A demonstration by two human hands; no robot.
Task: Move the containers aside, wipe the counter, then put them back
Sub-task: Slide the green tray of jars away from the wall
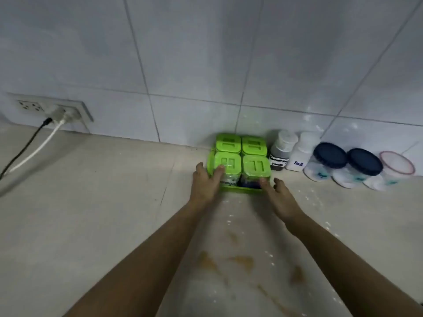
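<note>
Counter (91, 213) | white bottle (301, 154) labelled "Salt" | hands at green tray (240, 190)

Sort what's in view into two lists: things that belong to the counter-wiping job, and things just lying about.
Part of the job:
- green plastic tray holding four green-lidded square jars, held by left hand and right hand
- two white-capped labelled bottles
- two dark-lidded clear jars
- pink-rimmed clear jar
- stained beige counter

Lying about:
- grey wall socket
- black and white cables

Dim, cool, even light. Soft shadow bands on the wall tiles (206, 53); faint glare on the green lids (240, 154). Whole frame soft, labels barely legible. Wide-angle bending of grout lines toward edges; tabletop (91, 202) darkens at left.
</note>
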